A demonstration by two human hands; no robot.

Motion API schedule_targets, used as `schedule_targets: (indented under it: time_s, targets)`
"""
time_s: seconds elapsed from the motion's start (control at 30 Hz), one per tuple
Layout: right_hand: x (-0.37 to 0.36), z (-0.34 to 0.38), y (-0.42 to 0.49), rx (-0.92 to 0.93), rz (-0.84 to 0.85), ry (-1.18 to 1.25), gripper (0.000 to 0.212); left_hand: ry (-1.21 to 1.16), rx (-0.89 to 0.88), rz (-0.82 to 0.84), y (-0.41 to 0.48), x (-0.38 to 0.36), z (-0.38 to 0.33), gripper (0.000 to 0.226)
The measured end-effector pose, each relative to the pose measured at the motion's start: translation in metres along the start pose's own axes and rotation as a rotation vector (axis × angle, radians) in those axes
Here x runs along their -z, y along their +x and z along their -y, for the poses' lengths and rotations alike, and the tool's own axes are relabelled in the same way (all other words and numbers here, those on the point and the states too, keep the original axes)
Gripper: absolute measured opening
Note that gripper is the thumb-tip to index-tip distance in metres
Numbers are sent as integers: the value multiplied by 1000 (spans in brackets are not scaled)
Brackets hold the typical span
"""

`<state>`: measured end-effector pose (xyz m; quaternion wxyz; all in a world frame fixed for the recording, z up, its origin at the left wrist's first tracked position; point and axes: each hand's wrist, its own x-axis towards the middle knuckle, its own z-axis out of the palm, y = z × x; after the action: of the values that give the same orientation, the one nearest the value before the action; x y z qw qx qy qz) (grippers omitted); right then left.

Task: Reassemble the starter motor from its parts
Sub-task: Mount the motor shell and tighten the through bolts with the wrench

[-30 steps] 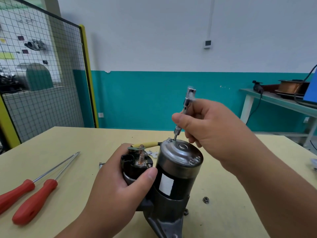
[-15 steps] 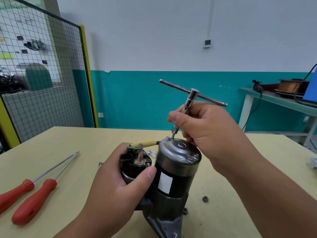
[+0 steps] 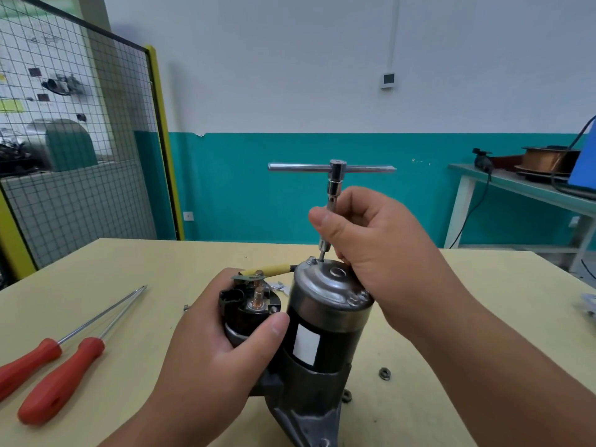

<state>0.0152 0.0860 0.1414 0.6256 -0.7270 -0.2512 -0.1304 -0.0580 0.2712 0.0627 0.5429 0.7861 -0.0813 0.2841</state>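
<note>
The starter motor (image 3: 322, 330) stands upright on the yellow table (image 3: 96, 279), its silver end cap on top. My left hand (image 3: 206, 353) grips the black solenoid (image 3: 248, 304) on its left side, thumb pressed near the motor body. My right hand (image 3: 377, 243) pinches the shaft of a chrome T-handle wrench (image 3: 335, 175). The wrench stands upright with its tip on the end cap beside a small bolt head (image 3: 311, 260). A yellow-sleeved lead (image 3: 271, 270) runs from the cap to the solenoid terminal.
Two red-handled screwdrivers (image 3: 54, 372) lie on the table at the left. Two loose nuts (image 3: 384, 373) sit right of the motor base, and a small screw (image 3: 186, 307) lies to its left. A wire-mesh fence stands at the left; a side bench (image 3: 516, 185) with wire spools stands at the right.
The T-handle's crossbar has turned from a blur to a slanted bar to level across the view. My right hand stays on the shaft; my left hand has not moved.
</note>
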Motion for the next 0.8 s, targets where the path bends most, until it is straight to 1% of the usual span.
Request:
schedule_targets:
  time_s: [0.1, 0.23, 0.33, 0.43, 0.5, 0.53, 0.6, 0.73, 0.8]
  targets:
    - [-1, -2, -1, -10, -16, -18, 17, -29, 20, -3, 0, 0, 3, 39]
    - [0, -2, -1, -49, 27, -16, 25, -69, 48, -1, 0, 1, 5, 43]
    - [3, 0, -1, -46, 64, -9, 28, -74, 41, 8, -1, 0, 4, 38]
    - [3, 0, 0, 12, 49, -41, 20, -44, 5, 12, -2, 0, 1, 32]
    - [1, -1, 0, 19, 22, -4, 23, -14, -17, 10, -1, 0, -2, 30]
    - [0, -1, -1, 14, 11, 19, 25, -8, -19, 9, -1, 0, -3, 31]
    - [-1, -1, -2, 4, -2, 46, 21, -7, -18, 7, -1, 0, -3, 34]
    - [-1, 0, -2, -43, -21, -2, 22, -5, -7, -11, -1, 0, -2, 38]
    - [-2, -1, -2, -71, -5, -12, 22, -5, 5, -22, -1, 0, -1, 39]
